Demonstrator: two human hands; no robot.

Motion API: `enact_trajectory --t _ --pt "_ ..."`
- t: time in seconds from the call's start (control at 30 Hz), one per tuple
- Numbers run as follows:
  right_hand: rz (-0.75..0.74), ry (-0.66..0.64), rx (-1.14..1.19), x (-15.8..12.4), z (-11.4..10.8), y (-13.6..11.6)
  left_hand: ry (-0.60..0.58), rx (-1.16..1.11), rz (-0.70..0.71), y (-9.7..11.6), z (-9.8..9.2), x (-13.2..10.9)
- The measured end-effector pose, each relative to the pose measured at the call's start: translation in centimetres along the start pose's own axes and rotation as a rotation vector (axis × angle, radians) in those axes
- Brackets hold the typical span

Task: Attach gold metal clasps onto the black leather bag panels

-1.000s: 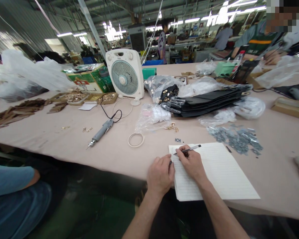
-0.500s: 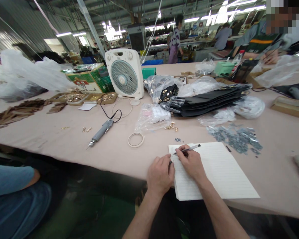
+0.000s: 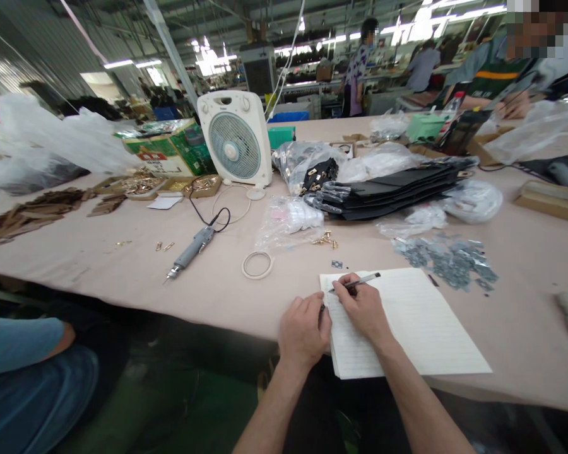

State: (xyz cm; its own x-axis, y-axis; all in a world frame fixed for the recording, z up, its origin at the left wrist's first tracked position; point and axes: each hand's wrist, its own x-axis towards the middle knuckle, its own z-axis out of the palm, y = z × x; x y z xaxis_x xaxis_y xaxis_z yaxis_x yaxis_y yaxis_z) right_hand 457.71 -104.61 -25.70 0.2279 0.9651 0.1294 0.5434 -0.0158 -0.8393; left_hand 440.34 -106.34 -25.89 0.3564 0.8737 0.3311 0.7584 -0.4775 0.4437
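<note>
My right hand (image 3: 361, 307) is closed around a slim pen (image 3: 366, 279), its tip down near the upper left corner of a lined paper pad (image 3: 421, 328). At the pad's left edge rests my left hand (image 3: 304, 328), fingers curled with a small black piece (image 3: 322, 308) showing between thumb and forefinger. It looks like a pen cap, though most of it is hidden. Just above the pad lies a small grey metal plate (image 3: 336, 264). Grey plates (image 3: 454, 261) are heaped to the right of it.
Left of my hands are a tape roll (image 3: 257, 265) and a corded electric screwdriver (image 3: 192, 252). Behind stand a white box fan (image 3: 236, 142), black strips (image 3: 392, 192) in a stack and plastic bags (image 3: 291, 221). A seated person's blue sleeve (image 3: 19, 343) is at the left.
My hands and the pen stay almost in place on the pad. A person in the background has moved to the right. The view has shifted very slightly.
</note>
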Motion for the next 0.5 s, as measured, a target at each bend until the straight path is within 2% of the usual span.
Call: enact_trajectory --t 0.5 --pt "-0.017 -0.023 -0.009 -0.2 -0.18 -0.04 0.025 0.015 0.017 0.15 -0.02 0.11"
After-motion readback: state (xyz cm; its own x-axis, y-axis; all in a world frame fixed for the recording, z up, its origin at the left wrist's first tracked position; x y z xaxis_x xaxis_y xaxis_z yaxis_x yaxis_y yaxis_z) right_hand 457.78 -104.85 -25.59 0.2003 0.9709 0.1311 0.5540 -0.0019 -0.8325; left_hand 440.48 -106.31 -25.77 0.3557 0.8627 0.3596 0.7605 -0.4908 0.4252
